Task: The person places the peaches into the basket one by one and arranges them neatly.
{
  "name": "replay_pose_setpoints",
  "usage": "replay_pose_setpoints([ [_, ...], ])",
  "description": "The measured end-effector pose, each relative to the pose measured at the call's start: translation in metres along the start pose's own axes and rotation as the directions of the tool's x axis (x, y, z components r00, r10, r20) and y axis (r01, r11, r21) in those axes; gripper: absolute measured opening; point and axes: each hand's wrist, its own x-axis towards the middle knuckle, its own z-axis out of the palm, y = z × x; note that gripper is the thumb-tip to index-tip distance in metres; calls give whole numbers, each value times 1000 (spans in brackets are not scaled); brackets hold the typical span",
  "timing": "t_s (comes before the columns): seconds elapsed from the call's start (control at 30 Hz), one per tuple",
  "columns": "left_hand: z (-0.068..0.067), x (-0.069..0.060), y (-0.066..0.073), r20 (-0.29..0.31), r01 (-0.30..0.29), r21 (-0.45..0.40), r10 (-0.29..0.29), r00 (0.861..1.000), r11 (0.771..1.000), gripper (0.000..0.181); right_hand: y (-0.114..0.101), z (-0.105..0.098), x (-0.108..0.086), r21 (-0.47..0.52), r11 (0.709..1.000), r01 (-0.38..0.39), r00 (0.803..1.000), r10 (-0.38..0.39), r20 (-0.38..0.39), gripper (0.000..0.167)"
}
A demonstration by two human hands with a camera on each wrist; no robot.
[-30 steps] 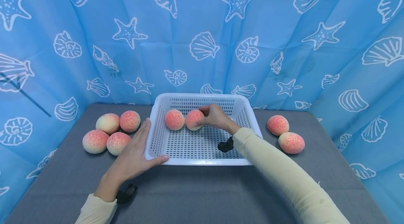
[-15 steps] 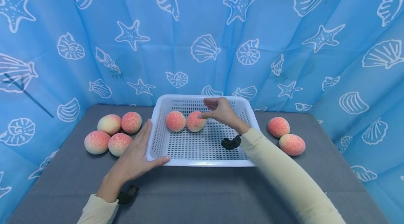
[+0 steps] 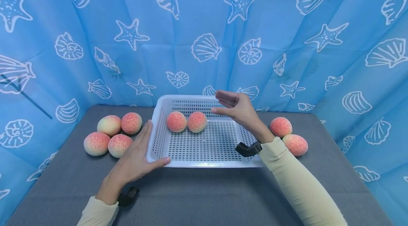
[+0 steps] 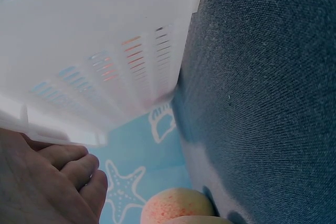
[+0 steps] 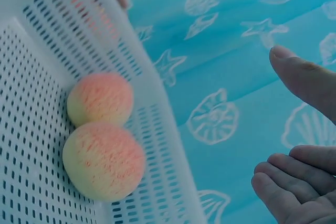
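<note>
A white perforated plastic basket (image 3: 204,164) stands mid-table, with two pink-and-cream peaches side by side in its back left part: a left peach (image 3: 176,122) and a right peach (image 3: 197,122). My left hand (image 3: 135,157) rests on the basket's left rim, thumb along the front corner and fingers straight. Above the basket's right half hovers my right hand (image 3: 237,109), thumb and fingers spread apart with nothing between them. In the right wrist view the right hand (image 5: 302,177) is clear of both peaches (image 5: 104,161).
Left of the basket several peaches (image 3: 109,135) cluster beside my left hand. Two more peaches (image 3: 281,127) lie right of the basket, near my right forearm. The table has a grey cloth (image 3: 204,197), and a blue shell-print curtain (image 3: 204,17) hangs behind.
My right hand has let go of the right peach in the basket and drawn back up and to the right, its fingers spreading. The left hand stays on the rim.
</note>
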Motion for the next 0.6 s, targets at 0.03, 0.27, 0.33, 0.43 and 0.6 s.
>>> replay_pose_setpoints([
  [0.03,0,0,0,1,2,-1,-2,1000,1000,128,-2,-1,-4,3,1000,6,1000,-6,-3,74],
  [0.27,0,0,1,5,17,-4,-17,1000,1000,129,-7,-7,-39,44,999,17,999,-16,-39,73],
  [0.33,0,0,1,7,19,-7,-19,1000,1000,129,-5,-10,-49,45,999,26,998,-23,-62,73],
  [0.43,1,0,1,8,18,-15,-18,1000,1000,130,-3,-15,-65,35,999,37,994,-33,-104,73],
  [0.6,1,0,1,9,17,-17,-17,1000,1000,129,1,-21,-89,7,999,42,986,-40,-165,75],
])
